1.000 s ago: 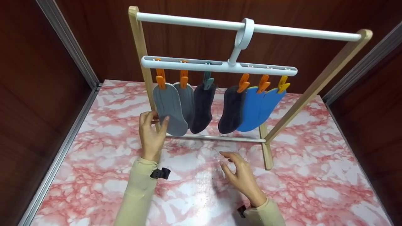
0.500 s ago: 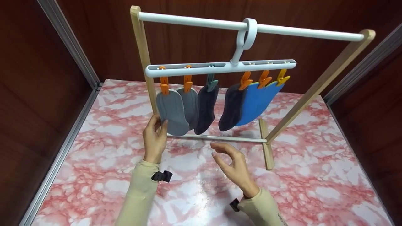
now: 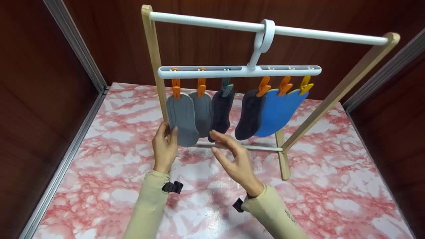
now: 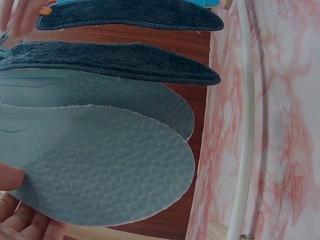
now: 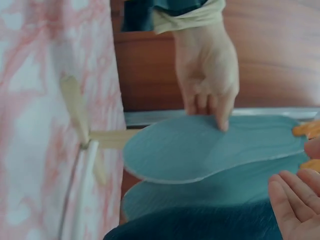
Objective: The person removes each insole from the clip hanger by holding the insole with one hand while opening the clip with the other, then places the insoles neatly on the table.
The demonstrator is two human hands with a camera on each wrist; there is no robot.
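My left hand (image 3: 165,149) pinches the side edge of the leftmost grey insole (image 3: 182,124), thumb in front and fingers behind. An orange clothespin (image 3: 176,92) clips its top to a white hanger (image 3: 215,73). Beside it hang a second grey insole (image 3: 203,116), a dark fuzzy insole (image 3: 221,109) and, past a gap, another dark one (image 3: 249,116). Blue insoles (image 3: 279,113) are at the right end. My right hand (image 3: 239,164), holding nothing, is raised with parted fingers before the left dark insole, overlapping its lower tip in the head view. In the left wrist view the grey insole (image 4: 110,160) shows a dimpled surface.
The hanger's ring hooks over the top white rod (image 3: 206,22) of a wooden-sided rack (image 3: 338,94). A lower rod (image 3: 262,148) runs behind the hands. Pink-and-white marbled tabletop (image 3: 109,196) lies beneath, with dark wooden panels (image 3: 23,99) around it.
My right hand has risen up and left towards the insoles. My left hand keeps its hold on the grey insole. The hanger has swung slightly, levelling out.
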